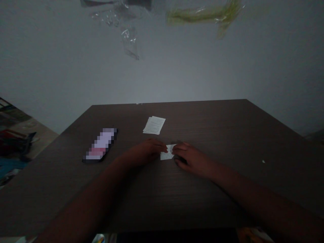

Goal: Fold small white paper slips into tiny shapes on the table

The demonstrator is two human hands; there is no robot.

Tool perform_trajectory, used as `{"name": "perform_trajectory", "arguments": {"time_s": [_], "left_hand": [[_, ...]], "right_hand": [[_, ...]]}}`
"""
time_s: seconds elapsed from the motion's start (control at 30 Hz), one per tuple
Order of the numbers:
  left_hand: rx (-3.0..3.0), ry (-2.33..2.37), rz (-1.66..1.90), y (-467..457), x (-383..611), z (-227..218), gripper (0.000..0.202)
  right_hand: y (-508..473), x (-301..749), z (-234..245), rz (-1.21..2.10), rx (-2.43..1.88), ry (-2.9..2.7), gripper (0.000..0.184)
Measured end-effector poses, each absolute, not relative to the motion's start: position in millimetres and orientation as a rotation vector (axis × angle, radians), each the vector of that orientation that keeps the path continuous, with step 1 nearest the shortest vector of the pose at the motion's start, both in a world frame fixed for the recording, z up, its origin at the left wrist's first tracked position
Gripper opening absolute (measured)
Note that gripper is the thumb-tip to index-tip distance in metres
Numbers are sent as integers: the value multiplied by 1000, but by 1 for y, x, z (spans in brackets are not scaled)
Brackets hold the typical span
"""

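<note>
A small white slip of paper (168,152) lies on the dark wooden table (227,135) between my two hands. My left hand (148,150) pinches its left edge with fingers pressed together. My right hand (190,158) holds its right edge, fingers curled over it. Part of the slip is hidden under my fingertips.
A second white printed paper (154,125) lies just beyond my hands. A flat dark phone-like object (100,145), blurred out, rests to the left. A tiny white scrap (263,161) sits at the right. Clear plastic and a greenish strip (202,15) hang on the wall.
</note>
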State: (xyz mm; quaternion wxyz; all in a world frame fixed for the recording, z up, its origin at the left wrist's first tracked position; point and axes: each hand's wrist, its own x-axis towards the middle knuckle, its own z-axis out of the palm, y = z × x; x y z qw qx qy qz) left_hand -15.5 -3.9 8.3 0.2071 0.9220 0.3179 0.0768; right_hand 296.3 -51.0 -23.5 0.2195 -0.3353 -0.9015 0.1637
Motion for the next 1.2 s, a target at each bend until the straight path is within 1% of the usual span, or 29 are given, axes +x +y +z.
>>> {"name": "perform_trajectory", "arguments": {"time_s": [0.07,0.2,0.33,0.5,0.6,0.83,0.9,1.0,1.1,1.2], "left_hand": [[2557,889,233,-7,-16,11,39],[2570,921,191,-13,-13,13,45],[2576,948,185,-14,-10,12,39],[2607,920,181,-11,-9,7,35],[2640,913,186,-10,-8,8,33],[2649,915,125,-10,-8,14,46],[2651,892,119,-9,-10,14,43],[2669,855,152,-10,-13,13,29],[2667,832,175,-12,-13,14,19],[2645,852,179,-15,-11,17,17]], "right_hand": [[-51,297,-25,464,-928,-2483,27],[-50,297,-27,467,-912,-2473,31],[-49,296,-27,470,-910,-2474,29],[-51,296,-25,471,-925,-2475,32],[-52,295,-24,461,-925,-2483,29],[-51,295,-24,455,-928,-2505,22],[-50,295,-25,456,-926,-2504,25],[-49,295,-27,469,-887,-2510,32],[-47,297,-30,468,-842,-2528,31],[-45,301,-31,453,-813,-2548,30]]}}
